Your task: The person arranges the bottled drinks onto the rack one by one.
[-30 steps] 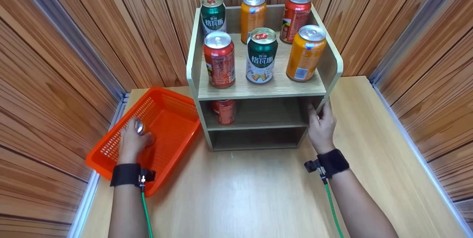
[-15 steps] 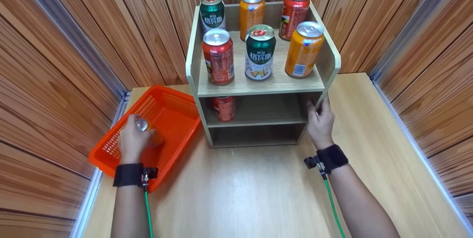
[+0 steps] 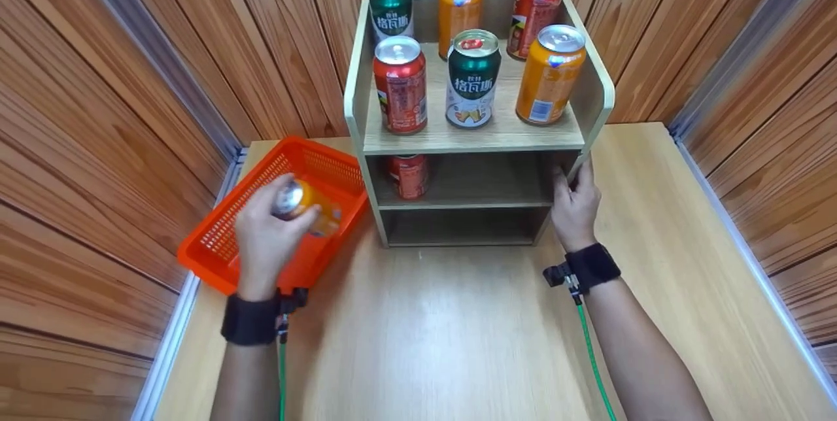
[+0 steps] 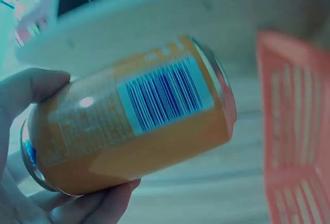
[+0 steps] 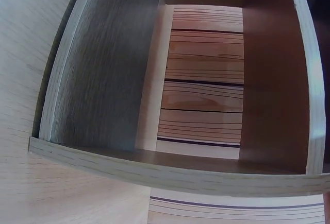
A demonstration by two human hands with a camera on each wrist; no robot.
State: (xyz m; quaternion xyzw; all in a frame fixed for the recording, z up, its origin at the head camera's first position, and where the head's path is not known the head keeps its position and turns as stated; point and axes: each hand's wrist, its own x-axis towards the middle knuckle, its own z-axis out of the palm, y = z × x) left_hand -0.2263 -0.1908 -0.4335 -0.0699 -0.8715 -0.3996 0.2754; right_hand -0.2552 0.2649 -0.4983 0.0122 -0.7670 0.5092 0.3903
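Observation:
My left hand [image 3: 271, 231] grips an orange soda can [image 3: 315, 208], tilted over the orange plastic basket [image 3: 216, 231]. In the left wrist view, thumb and fingers wrap one end of the can [image 4: 129, 121], its barcode facing the camera. My right hand [image 3: 577, 208] holds the right side panel of the small wooden shelf [image 3: 471, 140], thumb inside and fingers outside. On the shelf's top stand several cans, among them a front red can [image 3: 400, 91], a green can [image 3: 473, 84] and an orange can [image 3: 551, 81]. Another red can [image 3: 409, 176] stands at the left of the middle tier.
The basket sits against the shelf's left side on a light wooden table [image 3: 431, 329]. Wood-panelled walls [image 3: 98, 114] close in the back and both sides. A green cable [image 3: 592, 355] runs from each wrist strap. The lower compartment [image 5: 108, 69] fills much of the right wrist view.
My left hand has lifted the orange can up from inside the basket and moved it right, toward the shelf. My right hand keeps its hold on the panel. The head view has shifted slightly.

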